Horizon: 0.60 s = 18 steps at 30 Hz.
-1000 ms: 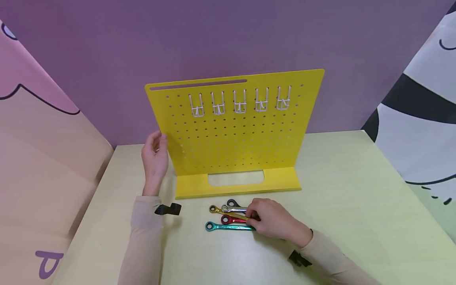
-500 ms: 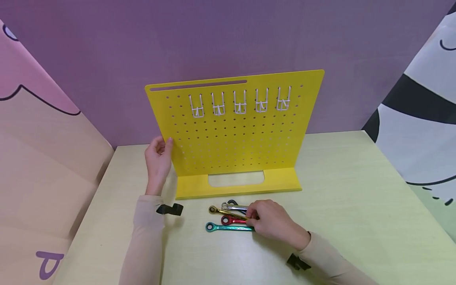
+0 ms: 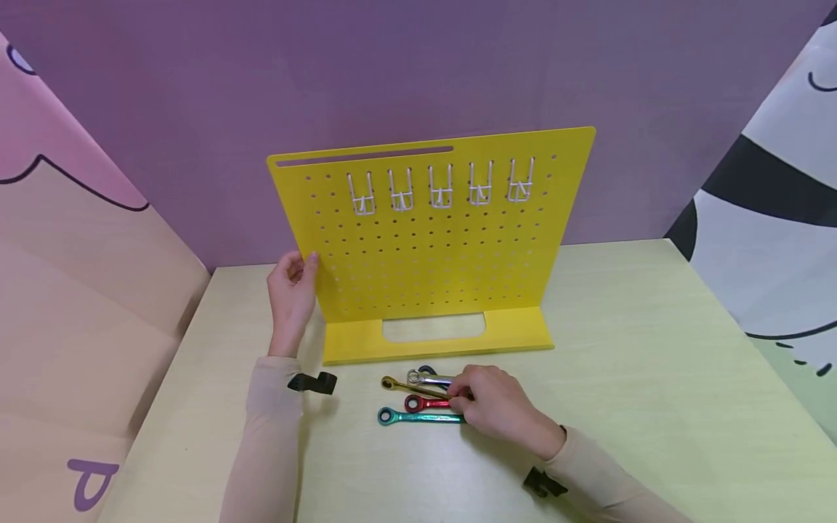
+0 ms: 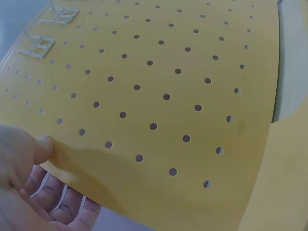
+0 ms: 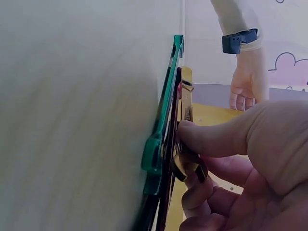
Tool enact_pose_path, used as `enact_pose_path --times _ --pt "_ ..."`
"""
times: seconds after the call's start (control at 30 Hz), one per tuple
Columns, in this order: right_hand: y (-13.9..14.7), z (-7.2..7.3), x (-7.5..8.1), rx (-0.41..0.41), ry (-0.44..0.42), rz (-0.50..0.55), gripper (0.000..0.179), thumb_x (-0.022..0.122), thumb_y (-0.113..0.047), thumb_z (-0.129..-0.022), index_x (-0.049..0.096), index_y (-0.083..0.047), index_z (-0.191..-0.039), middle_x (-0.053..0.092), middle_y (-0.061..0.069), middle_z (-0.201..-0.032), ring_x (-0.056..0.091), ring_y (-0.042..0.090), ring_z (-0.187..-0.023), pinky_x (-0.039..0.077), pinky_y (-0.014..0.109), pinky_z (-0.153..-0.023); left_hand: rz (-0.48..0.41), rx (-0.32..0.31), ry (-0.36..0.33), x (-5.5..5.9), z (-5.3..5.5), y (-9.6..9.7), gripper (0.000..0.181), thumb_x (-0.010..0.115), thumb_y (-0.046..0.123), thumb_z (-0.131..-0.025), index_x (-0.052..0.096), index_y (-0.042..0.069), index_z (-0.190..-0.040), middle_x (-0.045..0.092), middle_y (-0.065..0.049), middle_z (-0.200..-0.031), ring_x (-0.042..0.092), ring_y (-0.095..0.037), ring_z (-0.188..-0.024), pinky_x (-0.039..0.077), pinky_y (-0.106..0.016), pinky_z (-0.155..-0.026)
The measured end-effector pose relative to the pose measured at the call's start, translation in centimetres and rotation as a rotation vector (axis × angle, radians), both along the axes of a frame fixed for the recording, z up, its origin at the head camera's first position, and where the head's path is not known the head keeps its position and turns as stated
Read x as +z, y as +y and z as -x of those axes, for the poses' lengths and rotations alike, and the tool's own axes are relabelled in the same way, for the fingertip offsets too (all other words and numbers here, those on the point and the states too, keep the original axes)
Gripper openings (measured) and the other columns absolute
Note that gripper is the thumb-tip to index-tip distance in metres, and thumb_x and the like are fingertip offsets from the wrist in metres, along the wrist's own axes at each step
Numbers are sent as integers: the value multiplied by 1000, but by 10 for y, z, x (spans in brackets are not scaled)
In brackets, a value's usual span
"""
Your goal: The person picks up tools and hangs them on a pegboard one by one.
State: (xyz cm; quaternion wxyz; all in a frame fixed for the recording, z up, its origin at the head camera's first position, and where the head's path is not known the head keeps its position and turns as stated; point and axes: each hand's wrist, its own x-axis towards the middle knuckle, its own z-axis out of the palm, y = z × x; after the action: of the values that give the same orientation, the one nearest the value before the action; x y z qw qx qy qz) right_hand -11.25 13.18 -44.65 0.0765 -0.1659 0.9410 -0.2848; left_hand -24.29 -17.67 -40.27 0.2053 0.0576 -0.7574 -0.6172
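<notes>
Your left hand (image 3: 291,296) grips the board (image 3: 434,265) by its left edge; your right hand (image 3: 500,405) — well apart — pinches the gold wrench (image 3: 418,390) before the board, between the silver wrench (image 3: 436,379) on the far side and the red wrench (image 3: 436,403) and green wrench (image 3: 423,418) nearer you.

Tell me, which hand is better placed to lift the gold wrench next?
Right, most likely: the right hand pinches the gold wrench, while the left hand holds the board by its left edge, away from the wrench.
</notes>
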Motion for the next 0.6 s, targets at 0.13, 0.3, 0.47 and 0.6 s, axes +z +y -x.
enact_pose_path --times 0.13,0.3,0.47,0.6 --pt "0 0 0 -2 2 12 10 80 -7 -91 83 -16 -89 67 -9 -83 53 10 -76 43 30 -70 -7 1 -13 0 0 -1 32 64 23 -109 68 -4 -125 66 -11 -105 58 -16 -94 46 -22 -87" --pt "1 3 -2 -14 -1 67 6 79 -11 -94 83 -15 -92 64 -10 -81 50 9 -73 39 25 -66 -7 0 -6 0 0 0 32 64 23 -109 68 -4 -125 65 -8 -101 58 -17 -93 47 -21 -85" --pt "0 5 -4 -15 11 138 4 81 -16 -94 84 -15 -96 66 -12 -82 48 7 -69 38 23 -64 -3 3 -2 1 -2 1 32 64 23 -109 68 -5 -124 62 -4 -97 56 -16 -92 45 -21 -83" --pt "0 6 -4 -11 19 192 5 81 -17 -94 85 -15 -96 65 -13 -80 48 5 -67 38 22 -63 -8 4 -5 1 -2 1 32 64 23 -109 68 -5 -124 62 -3 -97 56 -16 -92 45 -21 -84"
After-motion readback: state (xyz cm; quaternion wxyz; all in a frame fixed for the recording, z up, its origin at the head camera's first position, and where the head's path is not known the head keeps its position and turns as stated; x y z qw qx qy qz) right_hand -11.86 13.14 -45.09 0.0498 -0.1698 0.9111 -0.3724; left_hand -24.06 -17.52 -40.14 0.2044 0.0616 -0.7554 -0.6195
